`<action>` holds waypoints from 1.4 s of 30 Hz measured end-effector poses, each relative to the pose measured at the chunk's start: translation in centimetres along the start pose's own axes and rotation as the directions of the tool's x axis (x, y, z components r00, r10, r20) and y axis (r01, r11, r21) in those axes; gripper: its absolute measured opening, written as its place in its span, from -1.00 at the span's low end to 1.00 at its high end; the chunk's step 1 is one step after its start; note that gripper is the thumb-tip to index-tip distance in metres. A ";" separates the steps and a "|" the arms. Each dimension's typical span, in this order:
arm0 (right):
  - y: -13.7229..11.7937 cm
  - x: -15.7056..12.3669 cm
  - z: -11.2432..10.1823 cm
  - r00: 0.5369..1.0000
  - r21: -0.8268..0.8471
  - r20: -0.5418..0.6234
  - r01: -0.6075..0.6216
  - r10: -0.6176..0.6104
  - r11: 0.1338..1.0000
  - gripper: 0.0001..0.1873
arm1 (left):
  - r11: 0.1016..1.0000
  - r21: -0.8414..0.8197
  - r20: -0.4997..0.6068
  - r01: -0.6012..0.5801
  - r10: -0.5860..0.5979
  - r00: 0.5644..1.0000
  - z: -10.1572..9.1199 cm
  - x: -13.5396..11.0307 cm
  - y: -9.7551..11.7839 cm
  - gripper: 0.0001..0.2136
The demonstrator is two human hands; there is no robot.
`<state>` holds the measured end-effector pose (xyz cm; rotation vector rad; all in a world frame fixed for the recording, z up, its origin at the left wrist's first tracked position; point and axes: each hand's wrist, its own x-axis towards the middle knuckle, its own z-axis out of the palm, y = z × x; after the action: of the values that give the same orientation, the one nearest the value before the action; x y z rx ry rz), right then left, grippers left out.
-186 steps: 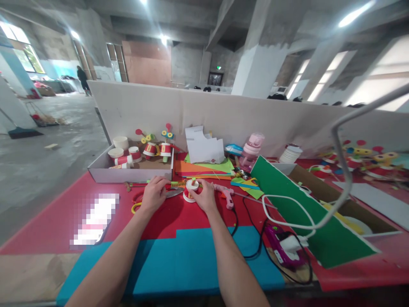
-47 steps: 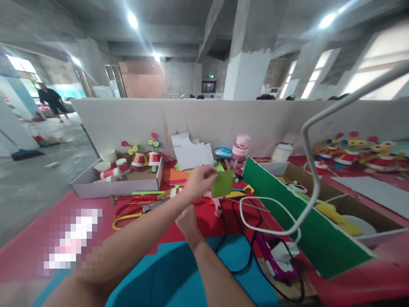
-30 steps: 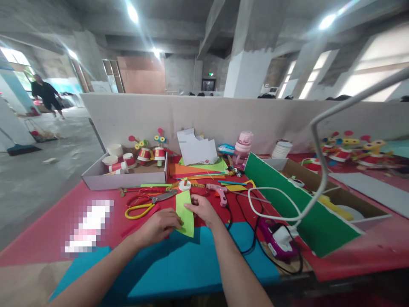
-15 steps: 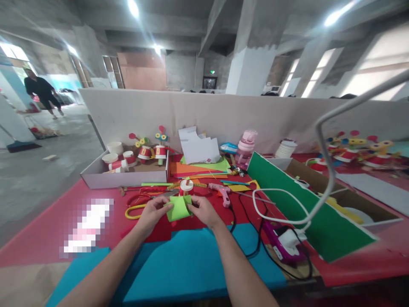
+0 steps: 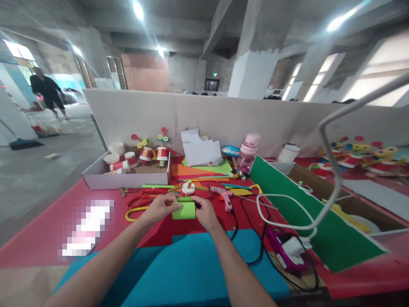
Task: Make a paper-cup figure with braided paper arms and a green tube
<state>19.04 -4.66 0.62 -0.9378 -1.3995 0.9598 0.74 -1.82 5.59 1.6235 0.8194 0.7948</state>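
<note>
Both hands are on it: the left hand (image 5: 157,209) pinches the left edge of the green paper (image 5: 184,210), fingers narrow and closed on the sheet; the right hand (image 5: 205,212) grips the right edge the same way, fingers curled tight around it; the paper is folded over into a short band, held low over the red counter (image 5: 41,235), dead centre between the two hands.

Just beyond it, on the far side, stands a paper cup (image 5: 188,188) with a red band, coiled wires sticking out to its left and right; to the right of the cup lies a pink glue gun (image 5: 224,198), its black cord trailing toward the near edge; left of the left hand, yellow-handled scissors (image 5: 134,210) lie flat on the counter.

Further off on the left, a white box (image 5: 128,180) holds cup figures (image 5: 147,152); behind the cup, a stack of coloured sheets (image 5: 198,170); a pink bottle (image 5: 249,149) stands upright by the far partition.

On the right, a green board (image 5: 306,217) lies tilted with a white cable (image 5: 281,198) looping across it; on the near side, under the forearms, lies a blue foam sheet (image 5: 191,268).
</note>
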 end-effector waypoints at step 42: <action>-1.3 0.1 -0.7 0.908 -0.089 -0.367 0.183 -0.203 0.979 -0.80 | 0.995 -0.077 -0.276 0.057 -0.076 0.958 -1.1 0.7 -1.2 -0.68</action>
<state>19.77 -5.04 1.88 -0.9445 -1.1679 0.5594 0.08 -0.42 4.70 1.4345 1.0290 1.0078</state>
